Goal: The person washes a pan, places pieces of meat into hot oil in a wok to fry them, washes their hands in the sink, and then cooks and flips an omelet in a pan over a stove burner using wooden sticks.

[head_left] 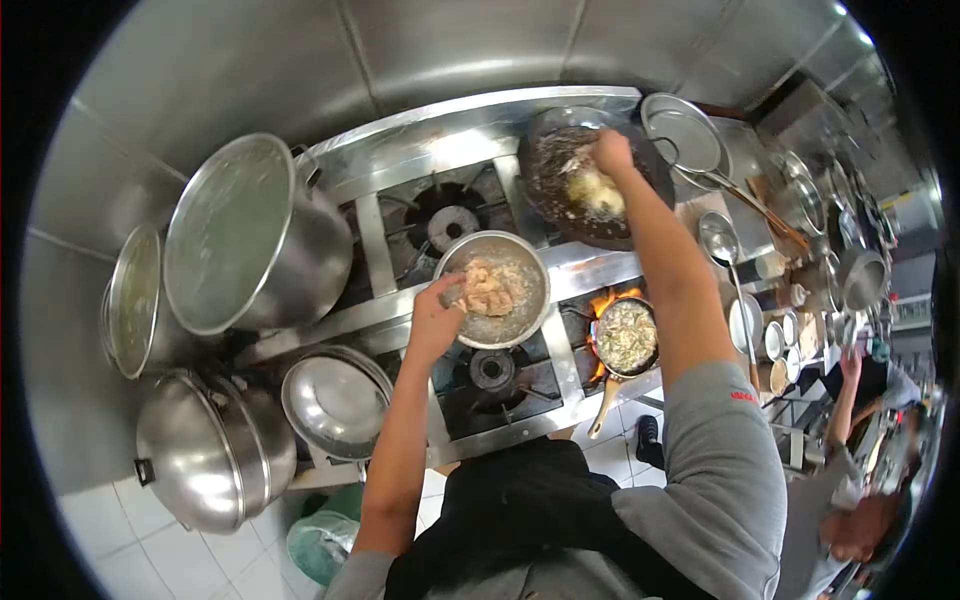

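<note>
A metal bowl (528, 325) of pale, coated pieces (490, 287) sits over the middle of the stove (378, 240), between the back and front burners; whether it rests there or is held up, I cannot tell. The left hand (436, 318) grasps its rim with the fingers, the edge pinched, probably to keep it steady and tilted within reach. The right hand (612, 155) is over the dark wok (540, 200), fingers bunched close above a pale lump (595, 190) in it; whether they grip anything, I cannot tell. Bowl and wok lie close together, which keeps the reach between them short. Nearer the body, a small pan (630, 372) sits over flames (599, 300), its handle turned towards the person, likely for an easy grab away from the heat. A ladle (718, 238) lies right of the wok; a big pot (315, 245) stands left of the bowl.
</note>
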The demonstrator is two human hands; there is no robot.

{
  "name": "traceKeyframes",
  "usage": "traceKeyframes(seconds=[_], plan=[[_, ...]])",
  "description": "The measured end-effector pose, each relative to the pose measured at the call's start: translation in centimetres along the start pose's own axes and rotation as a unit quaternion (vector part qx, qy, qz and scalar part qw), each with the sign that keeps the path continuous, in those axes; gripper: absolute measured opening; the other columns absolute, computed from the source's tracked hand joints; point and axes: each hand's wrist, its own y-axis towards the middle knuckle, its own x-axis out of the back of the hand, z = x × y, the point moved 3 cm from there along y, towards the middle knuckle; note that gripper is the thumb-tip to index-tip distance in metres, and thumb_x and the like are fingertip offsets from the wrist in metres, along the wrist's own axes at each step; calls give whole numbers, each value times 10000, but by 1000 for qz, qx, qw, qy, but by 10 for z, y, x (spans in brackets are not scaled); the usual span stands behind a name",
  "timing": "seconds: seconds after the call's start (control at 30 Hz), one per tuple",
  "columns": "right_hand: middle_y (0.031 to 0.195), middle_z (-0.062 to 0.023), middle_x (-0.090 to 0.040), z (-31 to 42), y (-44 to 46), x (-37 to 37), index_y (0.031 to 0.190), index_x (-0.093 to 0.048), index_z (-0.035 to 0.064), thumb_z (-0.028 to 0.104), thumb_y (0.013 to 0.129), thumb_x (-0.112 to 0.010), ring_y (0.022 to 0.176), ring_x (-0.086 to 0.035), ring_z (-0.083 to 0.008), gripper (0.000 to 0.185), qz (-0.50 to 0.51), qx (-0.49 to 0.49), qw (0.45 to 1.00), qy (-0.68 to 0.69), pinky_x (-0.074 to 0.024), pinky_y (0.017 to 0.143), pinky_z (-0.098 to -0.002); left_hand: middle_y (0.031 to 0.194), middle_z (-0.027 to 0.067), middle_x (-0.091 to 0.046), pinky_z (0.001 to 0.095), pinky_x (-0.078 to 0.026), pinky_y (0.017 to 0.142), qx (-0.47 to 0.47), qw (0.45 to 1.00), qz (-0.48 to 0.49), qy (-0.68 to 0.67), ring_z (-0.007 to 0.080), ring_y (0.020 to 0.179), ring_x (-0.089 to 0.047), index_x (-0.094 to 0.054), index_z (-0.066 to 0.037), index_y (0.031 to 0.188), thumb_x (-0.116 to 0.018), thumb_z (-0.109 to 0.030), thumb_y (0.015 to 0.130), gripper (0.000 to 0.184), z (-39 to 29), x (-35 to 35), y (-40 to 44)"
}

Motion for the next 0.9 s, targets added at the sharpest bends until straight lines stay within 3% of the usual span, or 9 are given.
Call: traceKeyframes(seconds=[0.1, 0.17, 0.3, 0.37, 0.43, 0.67, 0.77, 0.8, 0.9], plan=[[1068, -207, -723, 10, 3, 2, 1111, -715, 54, 166, 874, -664, 979, -700, -385, 267, 20, 7, 995, -93, -566, 851, -467, 1138, 194, -716, 331, -475, 965, 33, 998, -15, 48, 248, 1085, -657, -677, 28, 1200, -578, -36, 751, 464, -5, 4, -9], [1043, -187, -731, 50, -20, 40, 1099, -716, 48, 136, 872, -675, 960, -716, -355, 247, -74, 76, 994, 21, -574, 829, -448, 1130, 199, -718, 332, -481, 952, 43, 998, -13, 45, 254, 1074, -663, -675, 27, 1200, -571, -42, 754, 463, -11, 6, -5], [978, -157, -734, 180, -134, 111, 1077, -715, 47, 181, 855, -715, 924, -727, -295, 259, 143, 249, 907, 308, -575, 835, -405, 1011, 107, -737, 311, -507, 799, -58, 995, -29, 70, 150, 885, -641, -713, 21, 1129, -698, -125, 867, 300, 3, 6, 2], [1006, -142, -712, 236, -202, 132, 1104, -695, 42, 127, 824, -734, 910, -706, -274, 295, 216, 368, 881, 203, -559, 797, -366, 996, 106, -743, 305, -506, 814, -36, 999, -23, 26, 152, 886, -646, -721, 27, 1098, -708, -111, 852, 283, -2, 3, 2], [954, -170, -720, 250, -242, 106, 1029, -716, 62, 155, 782, -740, 864, -704, -354, 265, 121, 442, 880, 128, -572, 798, -432, 995, 108, -747, 306, -508, 825, -32, 999, -18, 6, 151, 893, -652, -724, 32, 1086, -719, -103, 836, 284, -7, 1, 0], [741, -162, -656, 235, -244, 93, 902, -690, 16, 190, 726, -770, 711, -665, -331, 260, 187, 338, 902, 193, -517, 669, -407, 982, 123, -753, 302, -528, 785, -104, 991, -23, 75, 127, 871, -668, -715, 44, 1111, -734, -107, 802, 344, -20, -2, -4], [718, -162, -646, 210, -239, 117, 907, -690, 16, 211, 739, -793, 673, -656, -293, 278, 177, 293, 910, 233, -515, 657, -389, 933, 146, -751, 283, -524, 721, -48, 997, 9, 60, 119, 793, -660, -717, 46, 1113, -729, -115, 809, 344, -44, -34, 1], [837, -179, -709, 207, -238, 134, 915, -713, 29, 270, 729, -793, 808, -704, -348, 315, 209, 269, 920, 194, -543, 734, -419, 927, 145, -750, 283, -523, 709, -35, 998, 18, 57, 120, 782, -659, -719, 45, 1111, -729, -117, 813, 340, -43, -41, 5], [811, -133, -718, 180, -221, 156, 920, -715, 22, 265, 784, -800, 728, -703, -248, 291, 200, 285, 913, 215, -548, 685, -364, 885, 141, -744, 287, -523, 709, -44, 996, 1, 77, 123, 767, -666, -726, 51, 1085, -690, -86, 820, 300, -54, -62, 8]])
